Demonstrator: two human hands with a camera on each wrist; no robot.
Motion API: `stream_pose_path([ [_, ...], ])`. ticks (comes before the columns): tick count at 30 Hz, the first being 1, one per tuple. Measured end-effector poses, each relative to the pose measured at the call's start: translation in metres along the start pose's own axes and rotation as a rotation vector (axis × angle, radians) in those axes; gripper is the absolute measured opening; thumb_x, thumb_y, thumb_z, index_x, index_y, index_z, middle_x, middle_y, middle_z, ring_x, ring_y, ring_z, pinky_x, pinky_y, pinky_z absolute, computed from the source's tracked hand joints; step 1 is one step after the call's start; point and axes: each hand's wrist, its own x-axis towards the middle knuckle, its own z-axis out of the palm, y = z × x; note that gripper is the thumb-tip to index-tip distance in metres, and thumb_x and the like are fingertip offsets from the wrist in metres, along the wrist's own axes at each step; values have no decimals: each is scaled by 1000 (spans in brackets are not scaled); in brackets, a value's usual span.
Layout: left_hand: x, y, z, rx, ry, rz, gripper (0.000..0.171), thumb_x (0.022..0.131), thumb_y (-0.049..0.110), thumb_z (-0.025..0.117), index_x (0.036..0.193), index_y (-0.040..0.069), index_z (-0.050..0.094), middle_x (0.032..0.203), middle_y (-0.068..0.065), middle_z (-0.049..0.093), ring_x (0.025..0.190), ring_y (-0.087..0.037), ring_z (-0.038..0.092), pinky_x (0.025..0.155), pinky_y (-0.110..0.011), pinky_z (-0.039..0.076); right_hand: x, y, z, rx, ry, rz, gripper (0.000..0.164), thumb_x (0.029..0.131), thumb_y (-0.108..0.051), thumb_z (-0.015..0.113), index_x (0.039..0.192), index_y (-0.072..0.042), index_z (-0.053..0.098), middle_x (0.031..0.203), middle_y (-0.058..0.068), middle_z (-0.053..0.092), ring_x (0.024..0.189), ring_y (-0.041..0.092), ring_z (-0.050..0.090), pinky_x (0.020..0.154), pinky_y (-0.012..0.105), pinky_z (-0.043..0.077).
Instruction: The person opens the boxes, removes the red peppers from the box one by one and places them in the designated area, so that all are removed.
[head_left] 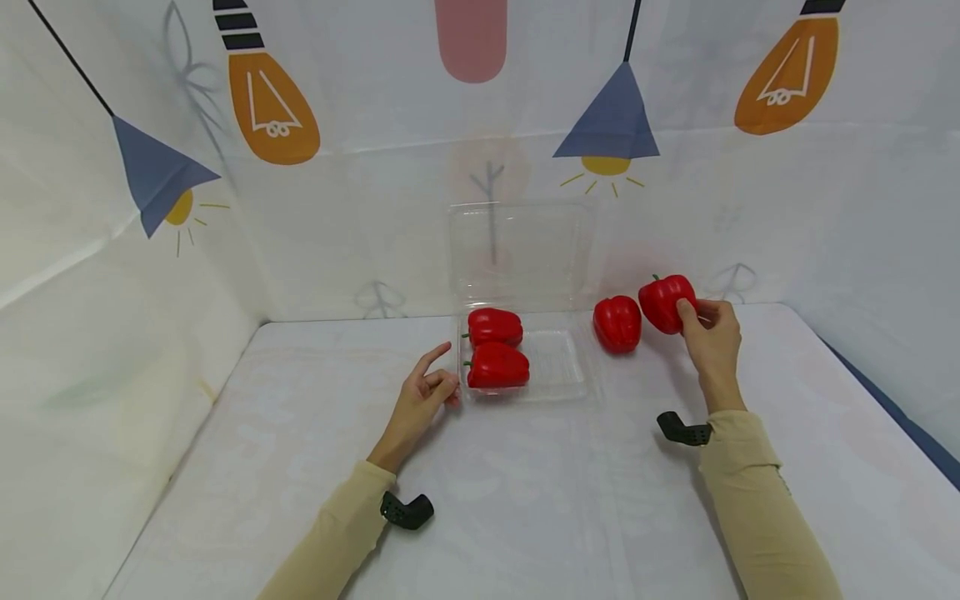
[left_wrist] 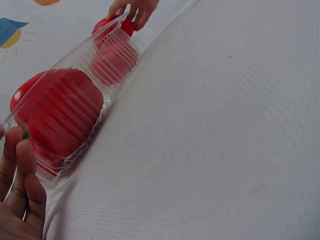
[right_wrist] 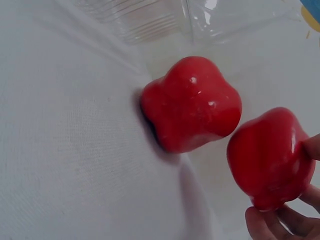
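Observation:
My right hand grips a red bell pepper with a green stem, thumb on its near side, held up at the back right. Beside it a second red bell pepper lies on the table, right of the clear plastic clamshell box. Two more red bell peppers, one behind and one in front, lie on their sides in the box's left half, stems to the left. My left hand is at the box's left edge, index finger extended, fingertips right by the rim.
The box's clear lid stands raised at the back, against a white curtain printed with lamps and bulbs. A white cloth covers the table. Each sleeve carries a black wrist device, on the left and right.

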Motion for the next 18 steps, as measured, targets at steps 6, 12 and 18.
stream_pose_path([
  [6, 0, 2, 1, -1, -3, -7, 60, 93, 5, 57, 145, 0, 28, 80, 0, 60, 68, -8, 60, 69, -19, 55, 1, 4, -2, -49, -40, 67, 57, 92, -47, 50, 132, -8, 45, 134, 12, 50, 110, 15, 53, 76, 11, 49],
  [12, 0, 1, 1, 6, -4, -30, 60, 93, 6, 58, 145, 3, 29, 80, 1, 60, 69, -8, 60, 70, -19, 55, 3, 10, -2, -91, -64, 119, 61, 92, -51, 47, 135, -8, 42, 135, 10, 49, 118, 20, 49, 85, 19, 49],
  [18, 0, 0, 0, 7, -1, -26, 60, 93, 7, 58, 145, 3, 29, 80, -2, 60, 68, -7, 60, 70, -20, 55, 4, 13, -1, -97, -63, 115, 59, 91, -50, 49, 130, -6, 46, 121, 5, 51, 87, 2, 50, 66, 8, 44],
])
